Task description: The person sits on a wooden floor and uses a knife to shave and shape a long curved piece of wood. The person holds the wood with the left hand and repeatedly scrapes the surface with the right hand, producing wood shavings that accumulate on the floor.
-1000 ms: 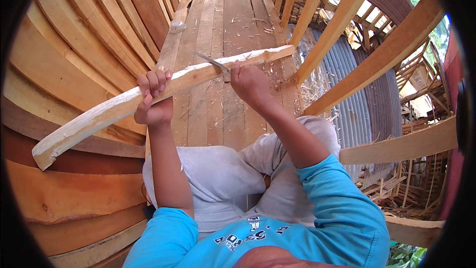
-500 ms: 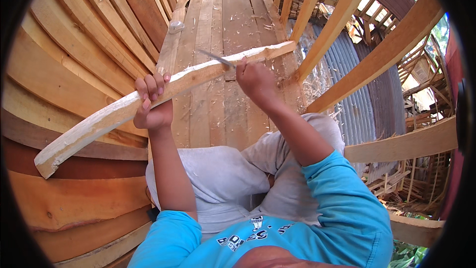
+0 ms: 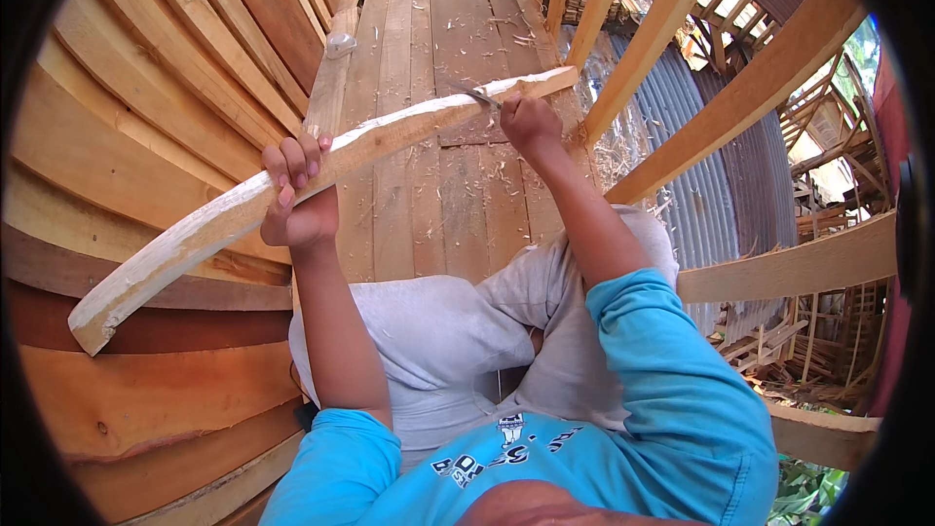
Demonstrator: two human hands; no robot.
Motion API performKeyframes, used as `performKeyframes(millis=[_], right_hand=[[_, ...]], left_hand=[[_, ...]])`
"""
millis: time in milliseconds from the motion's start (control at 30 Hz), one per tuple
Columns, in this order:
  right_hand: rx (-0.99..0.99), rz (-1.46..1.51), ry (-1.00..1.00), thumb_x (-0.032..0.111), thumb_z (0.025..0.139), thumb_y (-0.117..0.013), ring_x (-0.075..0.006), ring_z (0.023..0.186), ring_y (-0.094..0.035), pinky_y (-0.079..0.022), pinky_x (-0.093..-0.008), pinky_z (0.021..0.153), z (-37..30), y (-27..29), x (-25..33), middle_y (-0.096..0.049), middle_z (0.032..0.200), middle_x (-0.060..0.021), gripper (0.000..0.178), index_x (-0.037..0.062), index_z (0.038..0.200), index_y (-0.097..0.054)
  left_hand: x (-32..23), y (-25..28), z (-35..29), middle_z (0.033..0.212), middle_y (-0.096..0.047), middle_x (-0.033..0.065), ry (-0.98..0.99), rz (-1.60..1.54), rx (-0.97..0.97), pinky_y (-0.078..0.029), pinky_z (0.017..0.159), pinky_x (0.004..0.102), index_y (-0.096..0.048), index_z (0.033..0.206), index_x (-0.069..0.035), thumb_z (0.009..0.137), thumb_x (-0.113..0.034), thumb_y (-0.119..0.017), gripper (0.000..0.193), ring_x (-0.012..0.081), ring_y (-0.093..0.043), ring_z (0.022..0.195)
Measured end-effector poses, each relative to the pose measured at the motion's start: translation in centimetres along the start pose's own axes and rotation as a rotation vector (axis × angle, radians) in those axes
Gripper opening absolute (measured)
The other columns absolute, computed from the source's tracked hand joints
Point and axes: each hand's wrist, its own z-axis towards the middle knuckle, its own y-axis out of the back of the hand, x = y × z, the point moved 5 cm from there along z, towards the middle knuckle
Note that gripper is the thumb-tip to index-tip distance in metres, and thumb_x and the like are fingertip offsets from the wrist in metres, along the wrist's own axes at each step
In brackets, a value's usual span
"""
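A long squared wooden pole with a pale, freshly shaved upper edge slants across in front of me. Its near end sits low at the left, its far end by the slats at the right. My left hand is wrapped round the pole left of its middle. In my closed right hand is a knife; its grey blade lies at the pole's upper edge near the far end. The fist hides the knife's handle.
Wood shavings lie over the plank floor. Stacked boards form a wall at the left, and upright slats stand at the right with corrugated metal sheets beyond. A small clear object rests at the far left of the floor.
My right hand and the knife have moved away along the pole toward its far end. That end has risen slightly in view. My left hand keeps its hold in nearly the same place.
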Motion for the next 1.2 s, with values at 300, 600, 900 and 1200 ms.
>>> performKeyframes(millis=[300, 600, 900, 1200], right_hand=[[0.245, 0.069, 0.138, 0.035, 0.098, -0.032, -0.0490, 0.076, -0.066, -0.054, -0.0548, 0.075, -5.2, 1.6, 9.1, -0.067, 0.078, -0.0280, 0.058, -0.0022, 0.076, -0.070], [0.105, 0.044, -0.182, 0.037, 0.100, -0.029, -0.0472, 0.091, -0.065, -0.048, -0.0546, 0.088, 1.1, -0.3, -0.5, -0.067, 0.088, -0.0297, 0.061, -0.0028, 0.083, -0.071], [0.185, 0.133, -0.101, 0.035, 0.100, -0.027, -0.0477, 0.093, -0.064, -0.049, -0.0525, 0.089, 0.4, -0.8, 2.6, -0.068, 0.094, -0.0294, 0.059, -0.0034, 0.089, -0.071], [0.247, 0.140, -0.142, 0.037, 0.100, -0.026, -0.0493, 0.099, -0.063, -0.046, -0.0548, 0.094, 0.2, 0.5, 1.6, -0.065, 0.099, -0.0346, 0.062, -0.0062, 0.092, -0.069]], left_hand=[[-1.5, 1.8, -0.1, 0.072, -0.033, -0.0032, -0.032, 0.021, 0.013, -0.033, 0.095, 0.0358, -0.035, 0.077, -0.019, 0.067, -0.023, -0.063, 0.030, 0.0147, -0.038, 0.078], [-1.4, 1.1, 0.3, 0.072, -0.034, -0.0021, -0.030, 0.057, 0.011, -0.033, 0.093, 0.0374, -0.035, 0.078, -0.019, 0.067, -0.024, -0.065, 0.032, 0.0149, -0.037, 0.076], [-0.8, 0.9, 0.3, 0.072, -0.033, -0.0026, -0.023, 0.036, -0.001, -0.033, 0.092, 0.0368, -0.035, 0.077, -0.019, 0.066, -0.024, -0.065, 0.033, 0.0147, -0.037, 0.076], [-0.8, 1.1, 0.3, 0.071, -0.033, -0.0043, -0.023, 0.033, -0.017, -0.033, 0.093, 0.0348, -0.034, 0.077, -0.020, 0.066, -0.025, -0.064, 0.032, 0.0128, -0.036, 0.074]])
